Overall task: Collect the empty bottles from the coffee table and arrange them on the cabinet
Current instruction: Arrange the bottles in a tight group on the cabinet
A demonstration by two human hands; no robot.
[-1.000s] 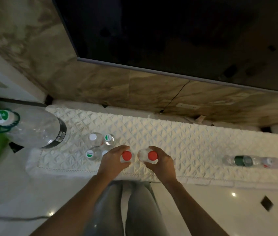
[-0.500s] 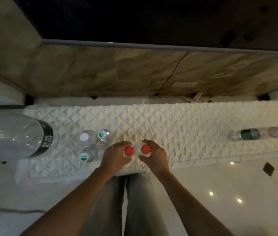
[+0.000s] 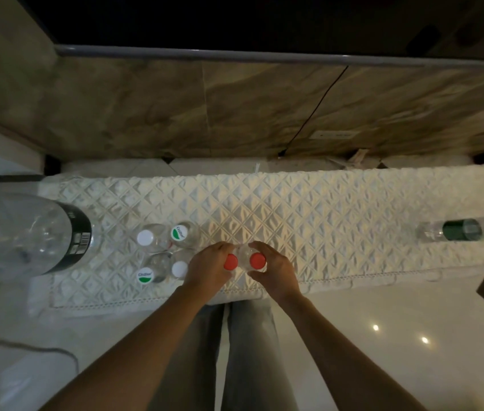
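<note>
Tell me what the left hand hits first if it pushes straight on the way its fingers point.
Probably the right-hand red-capped bottle: the left hand, gripping its own red-capped bottle, points right, toward it.

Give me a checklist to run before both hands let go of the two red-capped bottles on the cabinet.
1. Left hand grips the left red-capped bottle: ok.
2. Right hand grips the right red-capped bottle: ok.
3. Both bottles upright, caps facing up: ok.
4. Bottle bases seated flat on the quilted cover: cannot tell, hidden under hands.
5. Standing beside the four upright small bottles, not knocking them: ok.
6. All bottles on the cabinet upright: not ok, the green-labelled bottle at right lies on its side.
</note>
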